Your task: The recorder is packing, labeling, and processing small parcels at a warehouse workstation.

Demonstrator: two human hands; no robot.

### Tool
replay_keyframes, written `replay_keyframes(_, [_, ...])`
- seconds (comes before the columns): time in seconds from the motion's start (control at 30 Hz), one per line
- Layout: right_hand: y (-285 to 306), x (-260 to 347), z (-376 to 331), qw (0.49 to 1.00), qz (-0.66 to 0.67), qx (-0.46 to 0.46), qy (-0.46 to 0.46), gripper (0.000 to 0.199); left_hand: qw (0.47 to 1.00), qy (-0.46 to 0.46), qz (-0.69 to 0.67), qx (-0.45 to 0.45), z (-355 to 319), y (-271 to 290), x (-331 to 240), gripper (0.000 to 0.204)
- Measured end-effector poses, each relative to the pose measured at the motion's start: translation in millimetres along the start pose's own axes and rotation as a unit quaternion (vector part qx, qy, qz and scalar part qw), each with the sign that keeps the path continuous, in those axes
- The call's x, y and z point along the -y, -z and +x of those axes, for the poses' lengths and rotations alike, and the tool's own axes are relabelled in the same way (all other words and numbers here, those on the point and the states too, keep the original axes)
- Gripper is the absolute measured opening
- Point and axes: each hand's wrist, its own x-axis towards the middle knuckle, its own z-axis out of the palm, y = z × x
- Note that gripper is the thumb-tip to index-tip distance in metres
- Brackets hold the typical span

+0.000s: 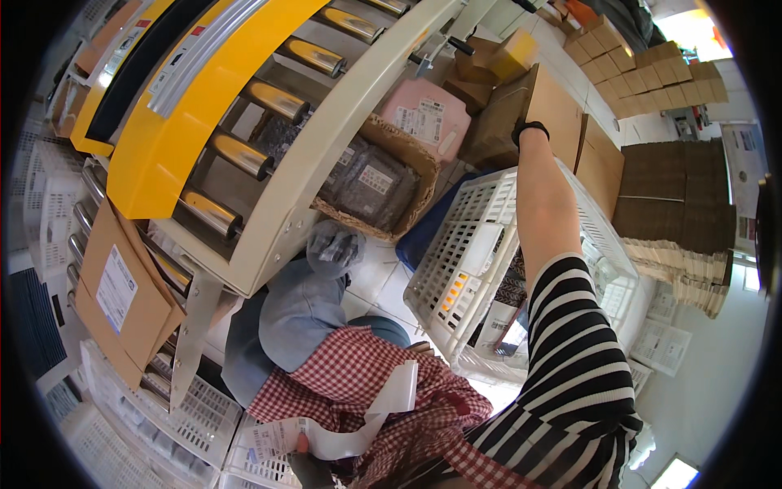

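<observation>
Cardboard box [544, 102] upright past the white crate [456, 244], wristband end of right arm against it; right hand hidden behind, grip cannot be told. Left hand [303, 444] low, pinching label strip [358, 428]. Best: support box underneath, lift clear of crate rim.

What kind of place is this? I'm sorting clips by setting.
Probably a parcel packing or shipping room: a roller conveyor, stacks of flat cardboard boxes, and a white plastic crate of goods.
</observation>
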Motion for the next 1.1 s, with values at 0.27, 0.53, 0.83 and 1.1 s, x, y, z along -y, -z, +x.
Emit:
replay_keyframes(0.27, [41, -29, 77, 0.373, 0.916, 0.011, -0.144, 0.035, 0.994, 0.087, -0.051, 0.032, 0, -5, 6, 0.049])
replay_keyframes(0.53, [187, -77, -84, 0.708, 0.626, -0.165, 0.283, 0.016, 0.849, 0.164, -0.501, -0.048, 8, -17, 1, 0.049])
replay_keyframes(0.83, [192, -116, -450, 0.707, 0.335, -0.348, 0.516, 0.023, 0.894, 0.007, -0.447, 0.019, -22, -9, -3, 0.044])
replay_keyframes(1.1, [47, -81, -664, 0.549, 0.015, -0.007, 0.835, 0.035, 0.601, -0.134, -0.757, 0.219, -72, -9, -13, 0.021])
